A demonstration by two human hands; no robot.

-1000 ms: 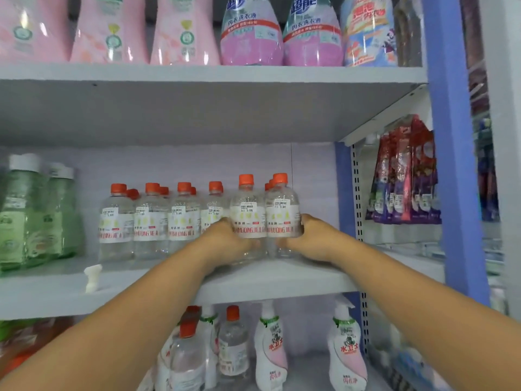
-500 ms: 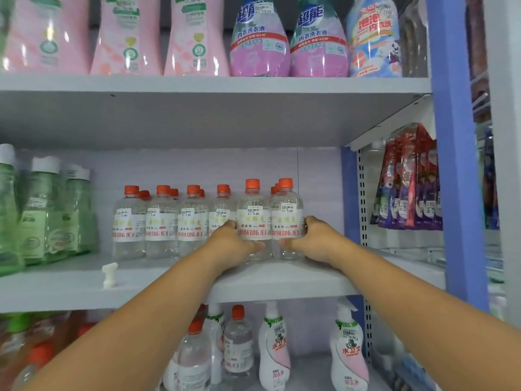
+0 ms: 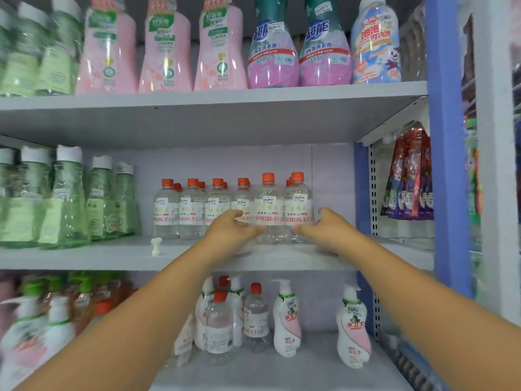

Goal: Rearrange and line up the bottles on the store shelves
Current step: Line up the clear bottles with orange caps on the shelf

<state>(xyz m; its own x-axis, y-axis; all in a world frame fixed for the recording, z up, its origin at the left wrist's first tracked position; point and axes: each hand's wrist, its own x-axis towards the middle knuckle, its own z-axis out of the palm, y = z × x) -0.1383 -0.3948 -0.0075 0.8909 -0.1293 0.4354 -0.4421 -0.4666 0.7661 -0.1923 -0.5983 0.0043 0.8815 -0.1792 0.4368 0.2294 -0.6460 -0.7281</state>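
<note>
Now loosened: left hand (image 3: pixel 232 231) and right hand (image 3: pixel 324 228), a second ago clasped round the two front clear orange-capped bottles (image 3: pixel 283 210), flank them with fingers spread, at most brushing the labels. Pair stands upright, touching, at the middle shelf (image 3: pixel 84 258) front edge, forward of its row; placement appears finished.

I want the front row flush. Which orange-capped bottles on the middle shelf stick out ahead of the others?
The two rightmost ones, between the left hand and right hand; they stand nearer the shelf edge.

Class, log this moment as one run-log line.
left hand: open by orange-capped bottles | right hand: open | middle shelf
</note>
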